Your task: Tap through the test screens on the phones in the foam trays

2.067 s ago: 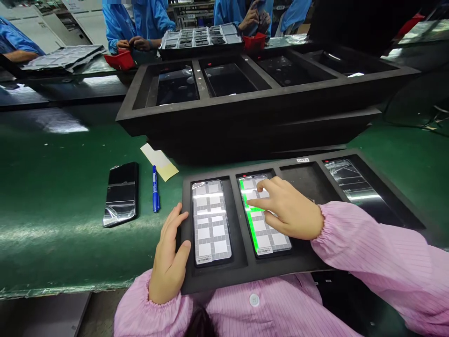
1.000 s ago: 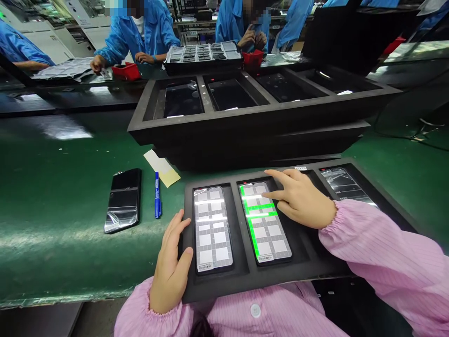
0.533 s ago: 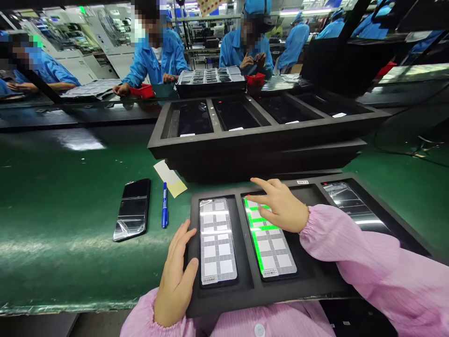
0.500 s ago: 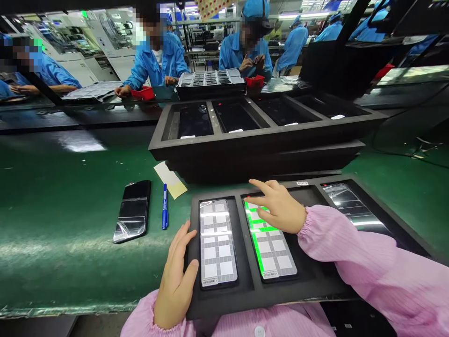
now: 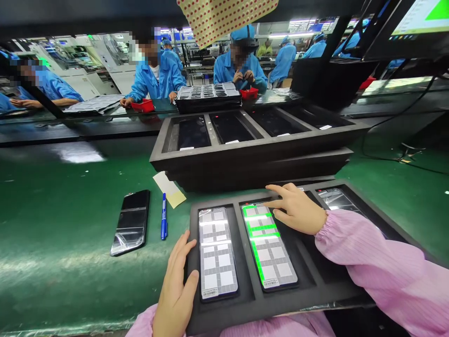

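Fingertip on a lit phone screen
Right hand (image 5: 298, 213) presses its extended index finger to the green-lined phone (image 5: 268, 244); left hand (image 5: 177, 290) lies open on the foam tray (image 5: 245, 304) edge, grasping nothing.

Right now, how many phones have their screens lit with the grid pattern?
2. One phone lies in the near tray's leftmost slot beside the left hand; the green-lined phone is next, under the right hand. The other phones in view look dark.
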`<state>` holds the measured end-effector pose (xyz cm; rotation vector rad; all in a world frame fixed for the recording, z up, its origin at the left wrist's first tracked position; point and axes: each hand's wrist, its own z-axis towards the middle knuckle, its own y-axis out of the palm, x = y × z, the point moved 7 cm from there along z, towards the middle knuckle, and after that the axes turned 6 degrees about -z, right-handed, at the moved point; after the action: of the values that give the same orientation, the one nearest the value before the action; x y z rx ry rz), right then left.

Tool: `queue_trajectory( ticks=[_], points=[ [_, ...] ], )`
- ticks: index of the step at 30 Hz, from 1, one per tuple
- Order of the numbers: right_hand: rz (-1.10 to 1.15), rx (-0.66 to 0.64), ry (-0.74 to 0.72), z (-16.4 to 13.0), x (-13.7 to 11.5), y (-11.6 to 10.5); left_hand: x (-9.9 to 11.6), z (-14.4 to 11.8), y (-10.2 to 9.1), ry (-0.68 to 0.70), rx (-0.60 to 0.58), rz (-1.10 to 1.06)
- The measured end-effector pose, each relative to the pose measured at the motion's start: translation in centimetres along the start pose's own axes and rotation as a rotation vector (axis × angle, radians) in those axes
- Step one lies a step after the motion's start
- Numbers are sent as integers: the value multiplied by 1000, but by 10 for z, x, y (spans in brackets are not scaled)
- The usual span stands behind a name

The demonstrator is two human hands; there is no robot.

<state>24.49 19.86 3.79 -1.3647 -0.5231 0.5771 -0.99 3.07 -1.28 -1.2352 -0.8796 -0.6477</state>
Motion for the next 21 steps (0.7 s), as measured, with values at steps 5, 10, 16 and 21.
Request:
queue_trajectory(
  ticks=[5, 10, 16, 21],
  points=[
    [2, 5, -28, -4, -1, -1, 2, 1, 0, -12, 4, -12],
    [31, -11, -68, -17, -8, -3, 0, 1, 1, -19, 15, -17],
    [87, -75, -88, -38, -18, -7, -1, 2, 0, -8, 17, -11],
    [117, -124, -90, -54, -26, -11, 2, 4, -1, 9, 10, -17]
  ],
)
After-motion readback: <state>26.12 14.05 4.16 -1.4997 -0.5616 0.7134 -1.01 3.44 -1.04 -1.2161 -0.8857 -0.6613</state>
